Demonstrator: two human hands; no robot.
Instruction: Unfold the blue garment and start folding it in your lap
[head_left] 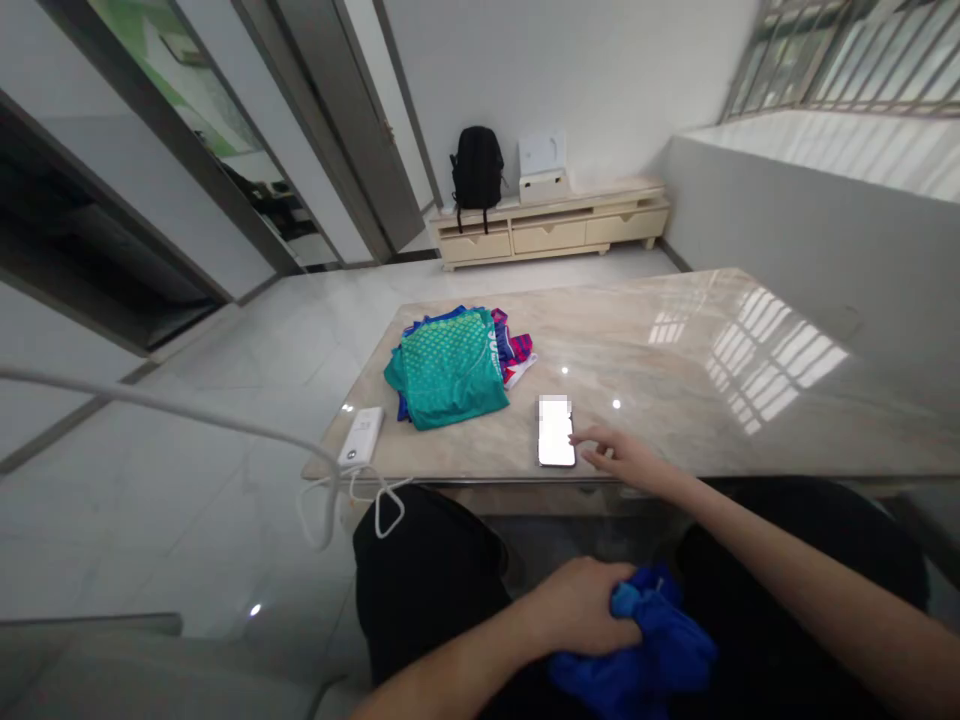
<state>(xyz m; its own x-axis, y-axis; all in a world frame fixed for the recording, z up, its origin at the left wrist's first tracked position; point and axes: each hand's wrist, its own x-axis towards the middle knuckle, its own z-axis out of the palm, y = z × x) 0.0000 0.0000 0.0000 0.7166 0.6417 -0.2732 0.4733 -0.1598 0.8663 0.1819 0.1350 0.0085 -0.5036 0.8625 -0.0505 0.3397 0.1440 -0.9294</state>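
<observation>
A smartphone (556,432) with a bright white screen lies on the marble-topped table (637,340) near its front edge. My right hand (607,452) reaches over the table, its index finger at the phone's right side and the fingers apart. Low between my knees, my left hand (589,608) is closed around a bunched blue cloth garment (652,650). Left of the phone is a stack of garments, a teal jersey (454,370) on top. Blue and pink-red cloth (514,340) shows beneath it.
A white power bank (361,436) sits at the table's left front corner, with a white cable (386,500) hanging off the edge. Against the far wall, a low cabinet (551,235) carries a black backpack (478,168) and a white box (543,183).
</observation>
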